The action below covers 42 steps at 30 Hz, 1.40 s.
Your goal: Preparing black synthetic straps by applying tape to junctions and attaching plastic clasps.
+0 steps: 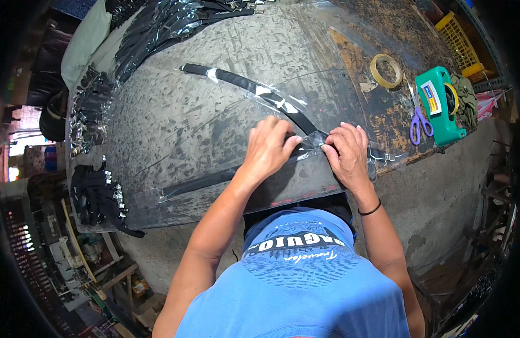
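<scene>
A long black strap (240, 82) in a clear plastic sleeve (313, 138) runs across the table from the far left toward my hands. At its near end, my left hand (269, 143) pinches the plastic between thumb and fingers. Close beside it, my right hand (348, 153) has its fingers curled and its thumb pressed on the same end of the sleeve. What lies right under the fingertips is partly hidden. Another dark strap in clear plastic (203, 183) rests along the table's front edge, left of my hands.
To the right are purple-handled scissors (421, 127), a green tape dispenser (438, 107) and a tape roll (386, 71). Piles of wrapped black straps (158, 36) cover the far left; more black straps (94, 194) hang at the left edge. A yellow crate (458, 42) stands beyond.
</scene>
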Each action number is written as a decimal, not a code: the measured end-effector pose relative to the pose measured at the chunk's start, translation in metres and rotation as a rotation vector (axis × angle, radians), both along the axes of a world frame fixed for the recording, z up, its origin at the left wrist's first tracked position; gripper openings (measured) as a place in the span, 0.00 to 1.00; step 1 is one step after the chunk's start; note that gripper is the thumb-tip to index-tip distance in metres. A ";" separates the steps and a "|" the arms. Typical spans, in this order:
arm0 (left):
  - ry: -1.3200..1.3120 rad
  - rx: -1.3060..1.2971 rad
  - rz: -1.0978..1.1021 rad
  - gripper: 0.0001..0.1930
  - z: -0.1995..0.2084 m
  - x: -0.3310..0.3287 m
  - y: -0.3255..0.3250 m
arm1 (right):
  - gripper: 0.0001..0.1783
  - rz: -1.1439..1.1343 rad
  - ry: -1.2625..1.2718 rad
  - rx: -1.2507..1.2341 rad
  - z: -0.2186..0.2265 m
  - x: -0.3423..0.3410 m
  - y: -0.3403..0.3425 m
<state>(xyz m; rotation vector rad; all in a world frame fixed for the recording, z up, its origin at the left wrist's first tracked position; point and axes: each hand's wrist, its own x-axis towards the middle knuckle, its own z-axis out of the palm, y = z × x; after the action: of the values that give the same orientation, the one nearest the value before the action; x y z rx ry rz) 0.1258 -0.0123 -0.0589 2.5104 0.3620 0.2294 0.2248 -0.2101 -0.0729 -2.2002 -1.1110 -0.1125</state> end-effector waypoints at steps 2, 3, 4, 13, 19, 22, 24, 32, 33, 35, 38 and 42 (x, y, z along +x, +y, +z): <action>-0.189 0.011 0.068 0.16 -0.002 -0.026 0.016 | 0.07 -0.007 -0.005 -0.012 -0.001 0.001 -0.001; -0.151 0.073 0.196 0.16 0.008 -0.049 0.023 | 0.08 -0.009 -0.007 -0.014 -0.001 0.001 -0.002; -0.093 0.081 0.324 0.17 0.011 -0.074 0.035 | 0.08 -0.016 -0.011 -0.020 -0.001 0.002 -0.003; 0.408 0.178 0.981 0.38 -0.032 -0.242 0.113 | 0.08 0.014 -0.044 -0.019 -0.004 0.002 0.000; 0.436 0.167 0.947 0.37 -0.026 -0.219 0.119 | 0.07 -0.015 -0.052 -0.019 -0.004 0.001 -0.004; -0.057 0.437 0.790 0.28 -0.016 -0.201 0.104 | 0.07 0.014 -0.051 -0.013 0.000 0.000 0.000; -0.202 0.214 0.569 0.16 -0.004 -0.156 0.074 | 0.07 0.009 -0.044 -0.008 0.000 -0.001 -0.002; -0.081 0.075 0.016 0.08 -0.008 -0.008 -0.003 | 0.15 0.003 -0.006 0.030 -0.011 0.004 -0.006; -0.053 0.083 -0.005 0.08 -0.008 -0.002 -0.006 | 0.15 -0.007 -0.005 0.033 -0.010 0.004 -0.006; -0.031 0.082 -0.030 0.08 -0.007 0.004 -0.006 | 0.15 -0.012 0.008 0.032 -0.010 0.004 -0.006; -0.007 0.088 -0.062 0.07 -0.008 0.007 -0.005 | 0.15 -0.017 0.003 0.020 -0.007 0.004 -0.006; 0.006 0.096 -0.059 0.07 -0.010 0.009 -0.006 | 0.16 -0.006 -0.001 0.013 -0.006 0.005 -0.006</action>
<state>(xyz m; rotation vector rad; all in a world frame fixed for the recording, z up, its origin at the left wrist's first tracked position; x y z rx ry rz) 0.1347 -0.0183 -0.0684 2.6123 0.2857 0.2205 0.2294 -0.2161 -0.0793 -2.1921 -1.1012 -0.1235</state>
